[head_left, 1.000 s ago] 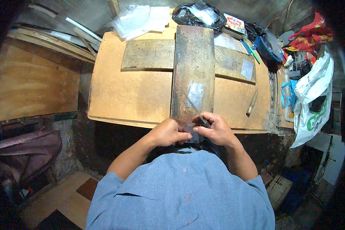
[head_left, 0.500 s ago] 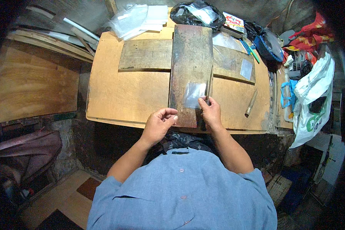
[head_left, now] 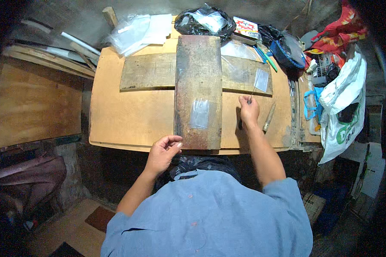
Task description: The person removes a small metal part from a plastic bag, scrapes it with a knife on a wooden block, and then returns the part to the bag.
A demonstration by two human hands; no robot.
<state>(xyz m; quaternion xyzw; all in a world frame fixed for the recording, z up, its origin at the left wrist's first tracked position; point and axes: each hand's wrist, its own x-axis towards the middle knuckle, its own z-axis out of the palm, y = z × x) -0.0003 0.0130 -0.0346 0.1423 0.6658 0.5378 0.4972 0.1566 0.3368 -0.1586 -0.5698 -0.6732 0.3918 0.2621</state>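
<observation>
The right hand (head_left: 249,115) is grasping a thin tool (head_left: 253,88), the left hand (head_left: 160,155) is curling loosely, empty; a clear packet (head_left: 200,114) is lying between their fingers, a second packet (head_left: 262,79) just beyond the right's, whether finished not showing.

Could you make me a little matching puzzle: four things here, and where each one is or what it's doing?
1. right hand
2. left hand
3. black bag
4. white bag

A. at the far edge of the table
B. toward the picture's right rim
C. gripping a thin tool
D. beside the near end of the dark board

Pairs: 1-C, 2-D, 3-A, 4-B
</observation>
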